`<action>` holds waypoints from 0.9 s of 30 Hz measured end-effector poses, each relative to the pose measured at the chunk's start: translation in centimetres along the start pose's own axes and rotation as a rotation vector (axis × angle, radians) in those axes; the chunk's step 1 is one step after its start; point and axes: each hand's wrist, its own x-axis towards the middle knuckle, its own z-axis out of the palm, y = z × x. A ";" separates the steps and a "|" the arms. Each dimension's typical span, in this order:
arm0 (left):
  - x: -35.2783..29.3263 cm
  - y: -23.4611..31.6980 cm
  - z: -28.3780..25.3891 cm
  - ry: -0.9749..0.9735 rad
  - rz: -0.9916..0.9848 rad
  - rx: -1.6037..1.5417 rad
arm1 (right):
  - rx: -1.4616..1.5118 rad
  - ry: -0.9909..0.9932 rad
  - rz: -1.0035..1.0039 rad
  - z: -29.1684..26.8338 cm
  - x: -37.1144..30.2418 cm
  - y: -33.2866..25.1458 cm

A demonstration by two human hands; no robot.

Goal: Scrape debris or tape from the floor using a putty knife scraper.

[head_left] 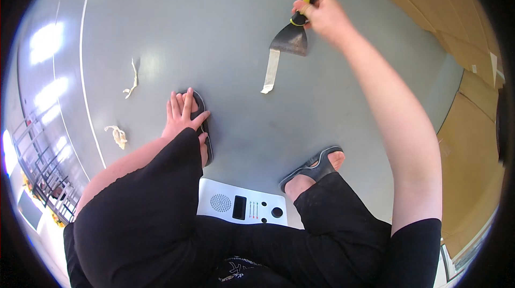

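the right hand (321, 15) grasps a scraper (291, 39), blade at the far end of a pale strip (271, 70); the left hand (182, 118), released, lies across the left sandal (208, 147).

A tape strip (271, 70) lies on the floor (214, 35) by the scraper (292, 37). Two scraps (118, 137) lie left, cardboard (461, 6) right.

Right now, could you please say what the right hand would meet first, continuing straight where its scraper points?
Likely the pale strip at one corner of the scraper in the right hand; they may touch, but depth is unclear.
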 end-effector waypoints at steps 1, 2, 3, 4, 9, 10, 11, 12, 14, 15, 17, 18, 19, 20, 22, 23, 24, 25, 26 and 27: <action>-0.1 0.0 0.1 -0.019 -0.008 -0.001 | -0.017 -0.055 0.000 0.5 -0.3 0.5; -0.1 -0.1 0.2 -0.039 -0.016 -0.002 | -0.069 -0.062 0.012 0.3 -0.1 0.6; -0.1 -0.1 0.4 -0.042 -0.017 -0.003 | -0.068 -0.065 0.013 0.0 0.2 0.4; -0.2 -0.1 0.5 -0.009 -0.013 -0.004 | -0.047 -0.080 0.023 -0.6 0.8 0.4; 0.0 0.1 0.6 0.023 -0.017 -0.010 | 0.035 -0.002 0.019 -2.1 2.3 1.6; -0.1 0.0 0.6 0.011 -0.019 -0.006 | -0.079 -0.079 -0.017 -1.1 1.5 1.3; -0.2 -0.2 0.6 -0.001 -0.020 -0.002 | -0.091 -0.082 0.020 -0.1 0.3 1.2; -0.2 -0.2 0.6 0.001 -0.019 -0.001 | -0.056 -0.073 0.004 0.0 0.0 1.2; -0.1 -0.2 0.7 -0.013 -0.018 -0.007 | -0.020 -0.063 -0.011 -0.4 0.5 1.2; -0.1 -0.1 0.6 -0.015 -0.016 -0.009 | -0.017 -0.076 0.010 -1.1 1.2 1.1; -0.1 0.2 0.2 -0.002 -0.026 -0.012 | -0.015 -0.090 0.035 -1.5 1.5 1.5; 0.0 0.3 0.2 -0.001 -0.025 -0.014 | -0.004 -0.066 0.026 -1.6 1.5 1.5; 0.1 0.2 0.2 -0.006 -0.019 -0.007 | 0.008 -0.042 0.017 -1.6 1.4 1.5; 0.3 0.3 0.3 -0.010 -0.012 0.001 | 0.018 -0.016 0.007 -1.7 1.3 1.5; -0.2 0.0 0.1 -0.035 -0.026 -0.003 | 0.029 -0.046 0.022 -0.2 0.2 0.8; -0.2 -0.1 0.0 -0.055 -0.027 -0.014 | 0.027 -0.066 0.042 0.2 -0.2 0.6; -0.2 0.1 -0.1 -0.055 -0.024 -0.014 | -0.009 -0.079 0.024 -0.2 -0.1 0.1; -0.1 0.2 -0.2 -0.055 -0.033 -0.017 | -0.010 -0.078 0.026 -0.6 0.5 0.0; -0.1 0.3 -0.2 -0.054 -0.042 -0.020 | 0.013 -0.036 -0.002 -1.0 1.2 -0.1; 0.0 0.3 0.0 -0.056 -0.040 -0.024 | 0.032 0.003 -0.027 -1.3 1.7 -0.4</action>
